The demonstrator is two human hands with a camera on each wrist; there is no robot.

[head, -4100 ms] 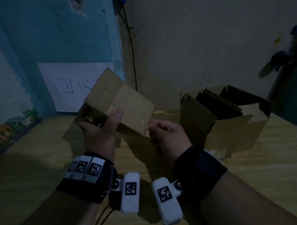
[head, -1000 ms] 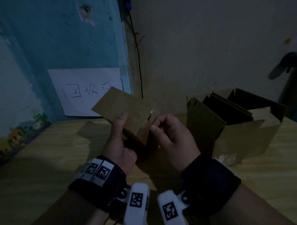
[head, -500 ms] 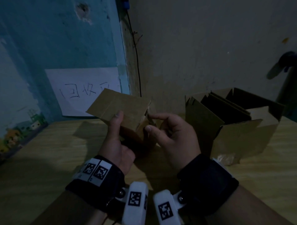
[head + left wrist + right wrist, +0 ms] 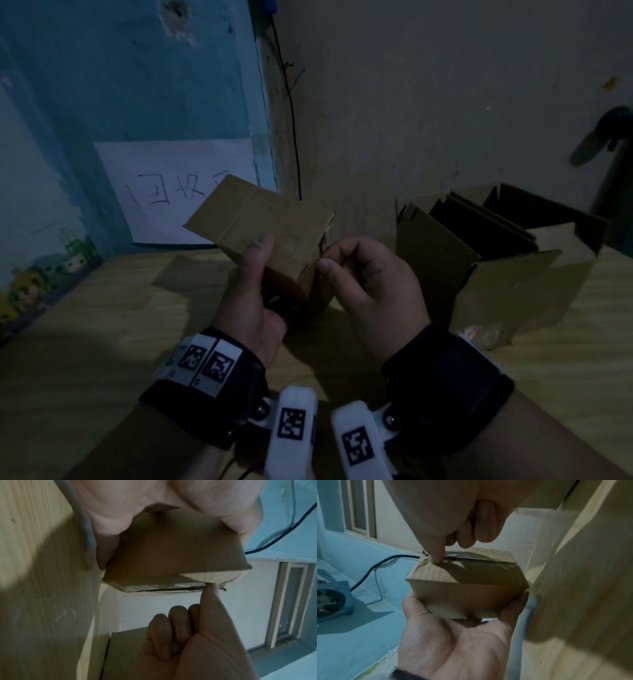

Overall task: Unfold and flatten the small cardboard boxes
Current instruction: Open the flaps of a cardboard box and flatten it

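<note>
A small closed cardboard box [image 4: 263, 222] is held above the wooden table [image 4: 102, 325]. My left hand [image 4: 251, 294] grips it from below, thumb on its top face; the right wrist view shows the box [image 4: 467, 588] cupped in that palm [image 4: 453, 635]. My right hand [image 4: 370, 287] is at the box's right end. Its thumb and index fingertip [image 4: 436, 557] pinch at the taped seam there, the other fingers curled. In the left wrist view the index finger [image 4: 211, 596] touches the corner of the seam on the box [image 4: 171, 550].
A large open carton [image 4: 507, 284] with flattened cardboard standing in it sits on the table to the right. A white paper sign [image 4: 164, 192] hangs on the blue wall. A black cable [image 4: 291, 120] runs down the corner. A small fan [image 4: 330, 601] sits at the left.
Since four seconds ago the box has come lower and closer. Over the last second my right fingertips shifted slightly at the taped end; the left grip is unchanged.
</note>
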